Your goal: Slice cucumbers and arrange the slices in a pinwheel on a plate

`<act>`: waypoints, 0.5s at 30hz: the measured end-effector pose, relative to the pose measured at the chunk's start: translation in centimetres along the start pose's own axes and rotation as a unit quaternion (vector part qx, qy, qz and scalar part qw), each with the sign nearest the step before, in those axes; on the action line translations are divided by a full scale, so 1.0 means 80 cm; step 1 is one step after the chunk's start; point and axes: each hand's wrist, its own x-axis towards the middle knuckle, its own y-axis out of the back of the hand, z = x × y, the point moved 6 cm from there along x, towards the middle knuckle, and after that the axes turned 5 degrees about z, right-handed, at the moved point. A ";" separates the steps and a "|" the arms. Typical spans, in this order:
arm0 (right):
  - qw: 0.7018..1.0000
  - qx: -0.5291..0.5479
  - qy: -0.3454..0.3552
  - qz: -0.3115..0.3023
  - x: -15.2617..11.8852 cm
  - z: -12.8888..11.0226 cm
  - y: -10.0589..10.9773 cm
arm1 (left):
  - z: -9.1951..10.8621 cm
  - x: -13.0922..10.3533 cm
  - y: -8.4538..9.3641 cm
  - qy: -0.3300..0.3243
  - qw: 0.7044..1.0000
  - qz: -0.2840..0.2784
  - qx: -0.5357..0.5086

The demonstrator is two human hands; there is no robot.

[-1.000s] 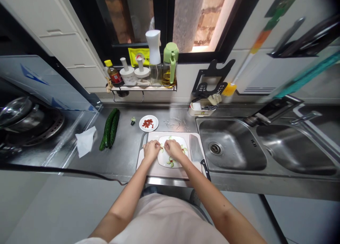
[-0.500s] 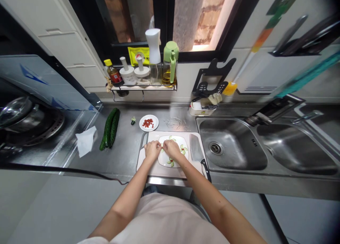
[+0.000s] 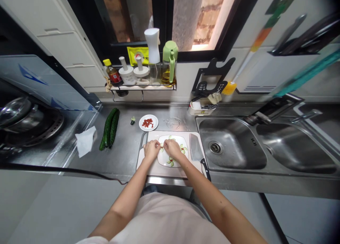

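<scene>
A white square plate (image 3: 164, 162) lies on the cutting board (image 3: 156, 172), with cucumber slices set out on it like flowers with small red centres. One such cucumber flower (image 3: 183, 149) is at the plate's right, another (image 3: 170, 162) near its front edge. At the plate's left side, my left hand (image 3: 152, 149) has its fingertips pinched beside a group of cucumber slices (image 3: 162, 148). Facing it from the right, my right hand (image 3: 172, 148) is pinched at the same slices. Whatever tiny piece either hand holds is too small to make out.
A knife (image 3: 196, 148) lies on the board's right side by the sink (image 3: 231, 145). Behind the board stands a small plate (image 3: 143, 128) of red bits. Leftward are cucumber scraps (image 3: 132, 120), whole cucumbers (image 3: 109, 129) and a paper towel (image 3: 85, 141). A condiment rack (image 3: 145, 88) hangs above.
My fingertips have shifted only slightly, and a little more of the cucumber slices shows between them. Both hands stay over the plate's left part. Nothing else on the counter has moved.
</scene>
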 end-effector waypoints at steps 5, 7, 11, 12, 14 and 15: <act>1.000 0.007 -0.005 0.011 -0.006 0.005 0.002 | -0.002 0.000 0.003 0.000 1.000 0.012 -0.008; 1.000 0.009 -0.002 0.010 -0.006 0.003 -0.001 | 0.001 -0.002 0.002 -0.006 1.000 0.012 -0.005; 1.000 0.008 0.011 0.014 -0.004 -0.002 -0.007 | 0.008 -0.004 -0.002 -0.017 1.000 -0.001 0.001; 1.000 0.006 0.014 0.014 -0.003 -0.004 -0.008 | 0.009 -0.004 -0.003 -0.016 1.000 -0.004 0.003; 1.000 0.000 0.017 0.010 -0.002 -0.005 -0.010 | 0.010 -0.004 -0.003 -0.014 1.000 -0.008 0.008; 1.000 -0.003 0.015 0.007 -0.001 -0.005 -0.011 | 0.010 -0.003 -0.003 -0.014 1.000 -0.008 0.010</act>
